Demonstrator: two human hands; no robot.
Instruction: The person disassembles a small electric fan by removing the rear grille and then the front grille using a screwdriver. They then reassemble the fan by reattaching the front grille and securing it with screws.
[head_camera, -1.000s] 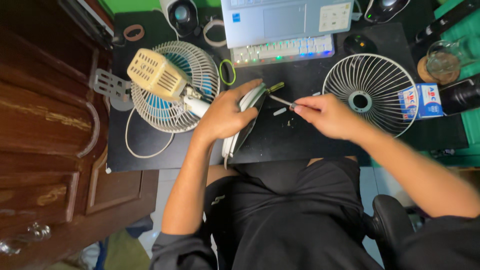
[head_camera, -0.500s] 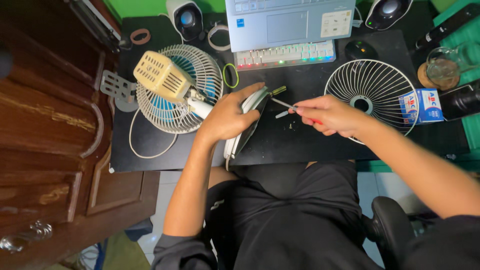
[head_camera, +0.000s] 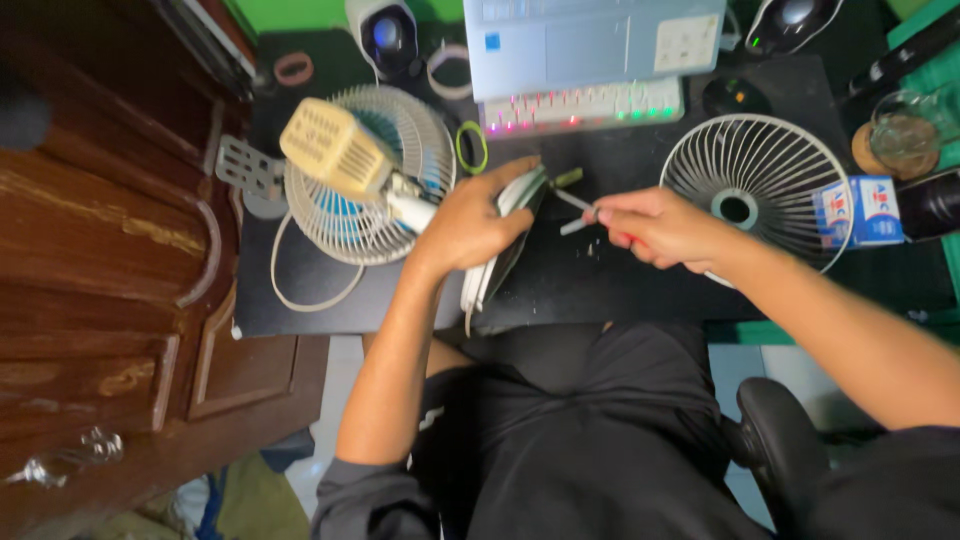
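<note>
Dark desk (head_camera: 600, 290) under a laptop (head_camera: 590, 45): left hand (head_camera: 470, 225), just right of the fan (head_camera: 360, 175), has its fingers (head_camera: 520, 165) wrapped over a white fan base (head_camera: 505, 240) standing on edge. Right hand (head_camera: 650, 225), beside the base, pinches a slim screwdriver (head_camera: 578, 205), tip toward the base.

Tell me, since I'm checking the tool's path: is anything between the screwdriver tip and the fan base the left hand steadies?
Nothing visible blocks it. The right hand points the screwdriver at the fan base under the left hand; only bare black mat shows in the gap.
</note>
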